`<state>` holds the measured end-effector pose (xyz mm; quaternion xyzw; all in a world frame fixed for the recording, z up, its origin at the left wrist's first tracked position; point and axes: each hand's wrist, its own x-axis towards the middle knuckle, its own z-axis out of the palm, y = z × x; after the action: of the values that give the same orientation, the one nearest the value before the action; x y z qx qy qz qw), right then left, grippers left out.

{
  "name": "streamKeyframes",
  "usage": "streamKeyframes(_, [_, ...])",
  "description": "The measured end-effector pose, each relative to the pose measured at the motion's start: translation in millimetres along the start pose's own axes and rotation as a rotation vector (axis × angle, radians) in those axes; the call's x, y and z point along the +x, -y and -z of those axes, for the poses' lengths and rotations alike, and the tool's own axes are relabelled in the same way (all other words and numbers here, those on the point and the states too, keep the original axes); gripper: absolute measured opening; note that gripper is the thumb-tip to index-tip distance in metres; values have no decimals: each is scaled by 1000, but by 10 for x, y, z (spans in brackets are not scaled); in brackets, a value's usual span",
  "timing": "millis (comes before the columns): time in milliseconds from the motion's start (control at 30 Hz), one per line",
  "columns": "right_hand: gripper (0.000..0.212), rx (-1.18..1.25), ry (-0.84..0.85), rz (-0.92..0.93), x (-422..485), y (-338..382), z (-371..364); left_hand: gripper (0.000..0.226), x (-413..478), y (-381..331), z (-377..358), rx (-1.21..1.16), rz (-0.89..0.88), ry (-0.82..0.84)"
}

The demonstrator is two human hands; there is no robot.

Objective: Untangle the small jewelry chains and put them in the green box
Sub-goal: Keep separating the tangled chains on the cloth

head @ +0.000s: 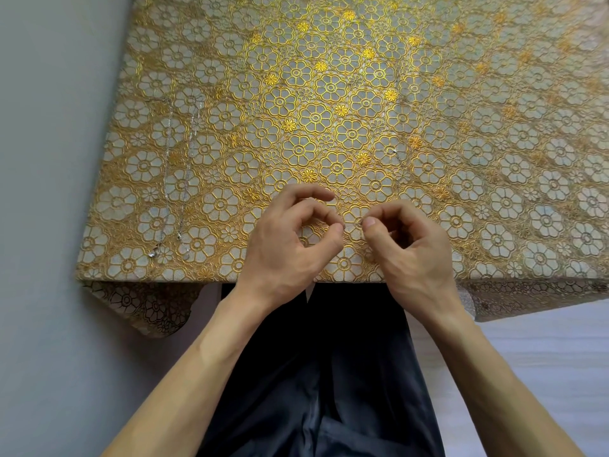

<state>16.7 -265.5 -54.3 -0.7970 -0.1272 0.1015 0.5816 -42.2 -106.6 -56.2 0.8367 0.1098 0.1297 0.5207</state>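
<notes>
At the near edge of the worktop [329,94], a thin chain [356,222], barely visible, is pinched in the narrow thumb-and-forefinger grip of the left hand [290,240] and right hand [410,247]; two silver chains [168,153] are laid straight beside the left edge

- The bare left hand [290,239] is held with thumb and forefinger closed into a ring, pinching a fine silvery chain [354,222].
- The bare right hand [408,245] is curled likewise, the same chain pinched at its fingertips.
- Both bare forearms are extended forward, converging.
</notes>
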Motion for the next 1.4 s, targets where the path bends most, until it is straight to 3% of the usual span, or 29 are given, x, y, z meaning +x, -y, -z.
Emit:
streamKeyframes(333, [11, 56, -2, -14, -30, 22, 8, 16, -12, -13, 6, -17, 22, -2])
streamKeyframes(533, [6, -82, 34, 74, -22, 4, 42, 14, -22, -1, 36, -61, 1, -61])
streamKeyframes(667, [9, -163, 46, 143, -15, 31, 61, 25, -12, -22, 27, -86, 12, -104])
streamKeyframes(967, [6, -377, 104, 328, 56, 88, 99, 9, 83, -39, 83, 99, -202, 34])
streamKeyframes(1100, [14, -433, 147, 403, 104, 97, 126, 7, 125, -68, 137, 201, -283, 64])
streamKeyframes(1400, [19, -479, 248, 377, 132, 181, 157, 10, 169, -129, 184, 339, -358, 103])
